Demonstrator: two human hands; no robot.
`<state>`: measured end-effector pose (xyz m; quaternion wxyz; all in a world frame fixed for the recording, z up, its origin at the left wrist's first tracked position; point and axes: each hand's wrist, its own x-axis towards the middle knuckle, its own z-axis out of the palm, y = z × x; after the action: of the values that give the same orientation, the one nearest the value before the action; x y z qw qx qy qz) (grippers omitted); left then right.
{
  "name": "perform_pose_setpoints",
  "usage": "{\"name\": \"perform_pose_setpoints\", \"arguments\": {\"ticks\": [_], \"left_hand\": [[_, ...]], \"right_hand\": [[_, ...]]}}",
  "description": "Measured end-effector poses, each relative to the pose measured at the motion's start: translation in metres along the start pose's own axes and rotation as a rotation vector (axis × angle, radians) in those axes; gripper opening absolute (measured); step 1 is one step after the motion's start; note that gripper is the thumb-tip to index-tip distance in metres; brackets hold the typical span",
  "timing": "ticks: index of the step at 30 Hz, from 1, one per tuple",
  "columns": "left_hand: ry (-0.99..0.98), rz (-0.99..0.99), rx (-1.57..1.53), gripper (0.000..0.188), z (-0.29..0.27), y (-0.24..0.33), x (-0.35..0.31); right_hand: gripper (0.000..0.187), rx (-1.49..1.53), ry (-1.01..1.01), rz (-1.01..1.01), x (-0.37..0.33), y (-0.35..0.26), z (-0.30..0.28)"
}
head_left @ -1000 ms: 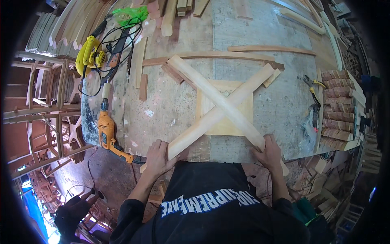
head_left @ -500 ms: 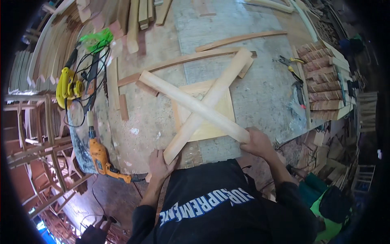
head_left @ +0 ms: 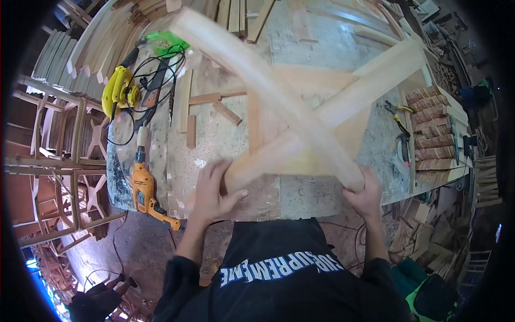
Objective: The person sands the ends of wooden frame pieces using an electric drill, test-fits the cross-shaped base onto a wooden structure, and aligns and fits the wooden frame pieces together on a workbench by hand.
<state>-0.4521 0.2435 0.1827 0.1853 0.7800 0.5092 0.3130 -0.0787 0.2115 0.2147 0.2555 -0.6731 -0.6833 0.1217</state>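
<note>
A pale wooden cross-shaped frame (head_left: 300, 115), two long bars crossed over a square panel, is lifted off the dusty workbench (head_left: 214, 129) and tilted toward me, blurred by motion. My left hand (head_left: 212, 188) grips the near end of one bar at the bench's front edge. My right hand (head_left: 365, 190) grips the near end of the other bar.
An orange power drill (head_left: 144, 185) lies at the bench's left front. A yellow power tool (head_left: 118, 94) with black cables sits behind it. Short wood strips (head_left: 190, 131) lie beside them. Pliers (head_left: 399, 115) and stacked wooden blocks (head_left: 432, 134) are at right. Wooden chair frames (head_left: 59, 161) stand at left.
The cross frame has risen off the bench and come much closer to me. Both hands have stayed on its near ends, lifting it.
</note>
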Motion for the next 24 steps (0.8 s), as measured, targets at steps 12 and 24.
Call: {"name": "perform_pose_setpoints", "arguments": {"ticks": [12,24], "left_hand": [[0.917,-0.023,-1.124,0.054,0.012,0.057,0.137],[0.779,0.372,-1.018,0.058,0.086,-0.004,0.098]], "right_hand": [[0.115,0.287,0.217,-0.354,0.078,-0.071,0.007],[0.066,1.43,0.502,0.051,-0.001,-0.084,0.064]]}}
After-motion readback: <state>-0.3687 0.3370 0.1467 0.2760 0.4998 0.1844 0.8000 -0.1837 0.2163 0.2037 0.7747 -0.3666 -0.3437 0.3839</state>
